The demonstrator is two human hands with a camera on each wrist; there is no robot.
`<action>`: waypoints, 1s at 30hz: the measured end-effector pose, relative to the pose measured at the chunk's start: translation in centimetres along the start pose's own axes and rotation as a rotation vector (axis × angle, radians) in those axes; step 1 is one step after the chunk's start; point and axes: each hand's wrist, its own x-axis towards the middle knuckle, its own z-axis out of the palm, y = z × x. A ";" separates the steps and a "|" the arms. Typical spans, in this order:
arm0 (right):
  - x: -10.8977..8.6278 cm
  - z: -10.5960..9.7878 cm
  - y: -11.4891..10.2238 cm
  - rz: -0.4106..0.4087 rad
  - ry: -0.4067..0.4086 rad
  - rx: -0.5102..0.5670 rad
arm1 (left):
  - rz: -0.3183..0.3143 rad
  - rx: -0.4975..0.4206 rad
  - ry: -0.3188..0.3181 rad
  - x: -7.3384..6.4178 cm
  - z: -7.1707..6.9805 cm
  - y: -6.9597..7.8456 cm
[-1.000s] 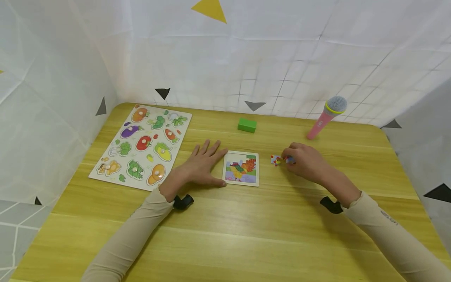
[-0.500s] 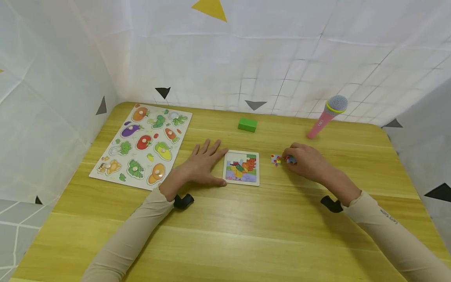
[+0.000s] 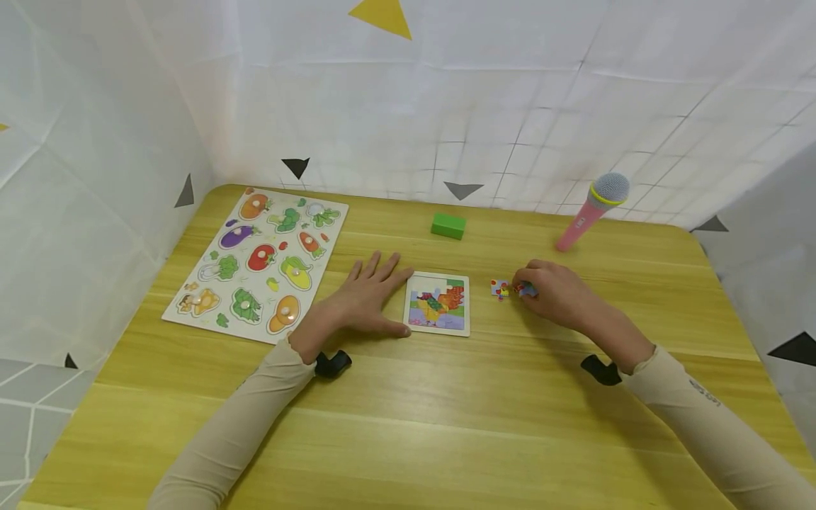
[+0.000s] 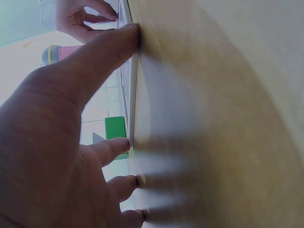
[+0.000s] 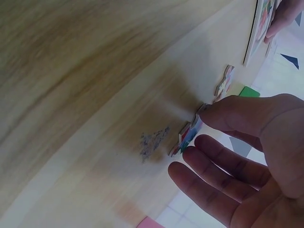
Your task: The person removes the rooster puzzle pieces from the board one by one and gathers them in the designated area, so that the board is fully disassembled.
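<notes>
My left hand (image 3: 363,304) lies with fingers spread, thumb and index fingertip at the left edge of a small jigsaw tray (image 3: 467,304). The tray's picture is a colourful hen, with a pale bare area at its top. To the right of it a jigsaw piece (image 3: 499,287) lies flat on the table. My right hand (image 3: 554,290) pinches another jigsaw piece (image 5: 190,135) low at the table, thumb on its near end. The fingers partly hide that piece in the head view. In the left wrist view the tray (image 4: 133,95) shows edge-on.
A board of knobbed vegetable pieces (image 3: 255,269) lies at the left of the wooden table (image 3: 446,425). A green block (image 3: 449,226) sits behind the tray. A pink toy microphone (image 3: 583,219) stands at the back right, near the white sheet backdrop (image 3: 382,120).
Almost nothing differs. Both hands keep their places, the right one at the jigsaw piece and the left at the tray; the right fingers shift very slightly.
</notes>
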 end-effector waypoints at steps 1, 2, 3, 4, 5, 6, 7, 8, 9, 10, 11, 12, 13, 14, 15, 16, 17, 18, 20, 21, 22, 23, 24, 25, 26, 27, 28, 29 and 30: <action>0.0 0.0 0.0 0.002 0.001 -0.001 | 0.000 0.000 0.000 0.0 0.0 0.0; 0.0 0.0 0.1 0.003 0.003 -0.002 | 0.000 0.003 0.002 0.0 0.0 0.0; 0.0 0.0 0.0 0.001 0.004 -0.001 | 0.000 0.003 0.003 0.0 0.0 0.0; 0.0 0.0 0.0 0.004 0.003 0.000 | 0.001 0.004 0.004 0.0 0.0 0.0; 0.0 -0.1 0.0 0.005 0.003 0.001 | 0.000 0.005 0.004 0.0 0.1 0.0; 0.0 -0.1 0.0 0.005 0.001 0.003 | 0.001 0.005 0.005 0.0 0.0 0.0; 0.0 -0.1 0.0 0.008 -0.002 0.005 | 0.001 0.002 0.006 0.0 0.0 0.0; 0.0 -0.1 -0.1 0.011 -0.003 0.005 | 0.002 0.000 0.006 0.0 0.0 0.0; 0.0 -0.2 -0.1 0.013 -0.006 0.006 | 0.002 -0.002 0.006 0.0 0.0 0.1; 0.0 -0.2 -0.1 0.015 -0.009 0.006 | 0.001 -0.003 0.005 0.0 0.0 0.1; 0.0 -0.2 -0.1 0.016 -0.008 0.003 | 0.001 -0.004 0.005 0.0 0.0 0.1; 0.1 -0.3 -0.1 0.015 -0.006 -0.001 | 0.002 -0.005 0.005 0.0 0.0 0.1; 0.1 -0.3 -0.2 0.013 -0.004 -0.005 | 0.001 -0.004 0.005 0.0 0.0 0.1; 0.1 -0.3 -0.2 0.010 -0.002 -0.009 | 0.000 -0.002 0.004 0.0 0.0 0.1; 0.1 -0.4 -0.3 0.005 -0.002 -0.010 | 0.000 -0.001 0.004 0.0 0.0 0.1; 0.2 -0.4 -0.4 0.004 -0.001 -0.013 | 0.001 -0.002 0.005 0.0 0.0 0.1; 0.2 -0.5 -0.5 0.003 -0.001 -0.015 | 0.001 0.000 0.004 0.0 0.0 0.1; 0.3 -0.5 -0.7 0.003 -0.004 -0.013 | 0.002 0.003 0.004 0.0 0.0 0.1; 0.4 -0.6 -0.9 0.005 -0.010 -0.007 | 0.001 0.006 0.000 0.1 0.0 0.0; 0.4 -0.6 -1.0 0.007 -0.013 -0.004 | 0.002 0.006 0.000 0.1 0.0 0.1; 0.5 -0.6 -1.1 0.008 -0.014 -0.004 | 0.003 0.006 0.000 0.0 0.0 0.1; 0.5 -0.7 -1.2 0.007 -0.015 -0.004 | 0.003 0.006 -0.001 0.0 0.0 0.1; 0.6 -0.7 -1.4 0.004 -0.013 -0.003 | 0.004 0.005 0.000 0.0 -0.1 0.1; 0.7 -0.6 -1.4 0.001 -0.011 -0.006 | 0.004 0.004 0.000 0.0 -0.1 0.1; 0.8 -0.6 -1.5 -0.003 -0.008 -0.007 | 0.005 0.001 0.001 0.0 -0.1 0.1; 1.0 -0.6 -1.7 -0.009 -0.004 -0.010 | 0.005 0.000 0.002 0.0 -0.1 0.2; 1.1 -0.6 -1.8 -0.013 0.000 -0.011 | 0.005 0.001 0.001 0.0 -0.1 0.1; 1.2 -0.6 -1.9 -0.018 0.004 -0.009 | 0.004 0.003 0.001 0.0 -0.1 0.1; 1.3 -0.6 -2.0 -0.022 0.009 -0.004 | 0.004 0.003 0.002 0.0 -0.1 0.1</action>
